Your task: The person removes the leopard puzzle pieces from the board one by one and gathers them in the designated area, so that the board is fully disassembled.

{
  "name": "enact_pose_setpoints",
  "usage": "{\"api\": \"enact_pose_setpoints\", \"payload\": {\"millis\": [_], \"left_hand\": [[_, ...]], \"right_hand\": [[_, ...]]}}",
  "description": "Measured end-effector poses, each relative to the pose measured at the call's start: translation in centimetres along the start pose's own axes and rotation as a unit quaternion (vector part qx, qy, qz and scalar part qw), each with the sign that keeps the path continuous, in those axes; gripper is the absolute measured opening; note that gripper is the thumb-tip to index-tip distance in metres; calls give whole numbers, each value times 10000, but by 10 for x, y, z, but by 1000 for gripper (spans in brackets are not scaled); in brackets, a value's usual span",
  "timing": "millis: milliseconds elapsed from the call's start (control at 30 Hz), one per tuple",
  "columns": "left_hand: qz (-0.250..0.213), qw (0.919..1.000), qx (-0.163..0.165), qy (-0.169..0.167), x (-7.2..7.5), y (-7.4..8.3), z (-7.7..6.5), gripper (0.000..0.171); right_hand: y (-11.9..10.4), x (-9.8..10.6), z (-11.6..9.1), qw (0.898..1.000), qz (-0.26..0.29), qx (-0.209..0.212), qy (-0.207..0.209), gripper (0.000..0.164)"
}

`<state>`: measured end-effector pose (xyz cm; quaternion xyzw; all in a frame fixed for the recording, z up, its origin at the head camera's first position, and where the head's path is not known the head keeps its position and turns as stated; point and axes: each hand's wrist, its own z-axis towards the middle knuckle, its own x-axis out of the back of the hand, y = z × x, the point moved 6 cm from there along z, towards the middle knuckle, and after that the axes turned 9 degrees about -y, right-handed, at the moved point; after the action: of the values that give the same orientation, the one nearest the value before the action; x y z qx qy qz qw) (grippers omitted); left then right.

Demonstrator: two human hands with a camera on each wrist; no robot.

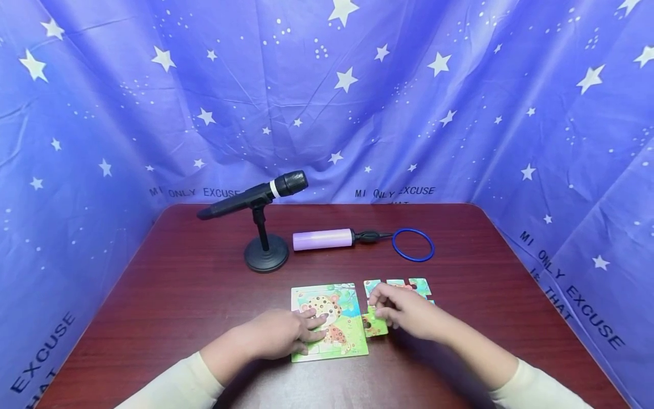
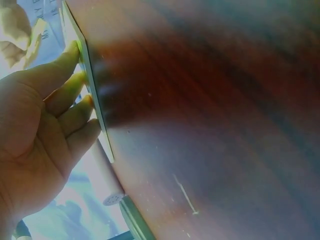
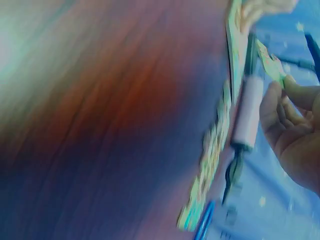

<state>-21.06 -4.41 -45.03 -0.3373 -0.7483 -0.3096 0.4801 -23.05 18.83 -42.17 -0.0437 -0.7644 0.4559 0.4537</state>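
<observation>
A square jigsaw puzzle board (image 1: 351, 341) with a spotted cartoon animal lies on the table in the head view. My left hand (image 1: 281, 334) rests on its left part, fingers spread over the picture. To the board's right, my right hand (image 1: 409, 311) pinches a green puzzle piece (image 1: 376, 326) between thumb and fingers. The right wrist view shows that piece (image 3: 271, 64) raised off the table. Loose puzzle pieces (image 1: 420, 285) lie beyond the right hand, which partly hides them.
Behind the board, a black microphone (image 1: 245, 200) stands on a round base. Next to it lie a purple hand pump (image 1: 324, 239) with a black nozzle and a blue ring (image 1: 414, 261). A starry curtain (image 1: 286, 102) surrounds the dark red table (image 1: 189, 295).
</observation>
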Motion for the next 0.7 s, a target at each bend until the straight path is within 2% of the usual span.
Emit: {"api": "enact_pose_setpoints", "payload": {"millis": [200,400,500,700], "left_hand": [[-128,9999,-27,-22,-1,-1,0,51],[-256,9997,-9,-49,0,-1,-1,51],[-274,9996,-26,-43,0,-1,-1,50],[-249,9997,-67,-12,1,-2,0,49]], "right_hand": [[28,20,-35,9993,210,-317,-24,11],[61,29,-63,9932,-42,-1156,93,20],[73,32,-72,9884,-210,-1491,202,24],[83,36,-80,9839,-386,-1681,464,29]]}}
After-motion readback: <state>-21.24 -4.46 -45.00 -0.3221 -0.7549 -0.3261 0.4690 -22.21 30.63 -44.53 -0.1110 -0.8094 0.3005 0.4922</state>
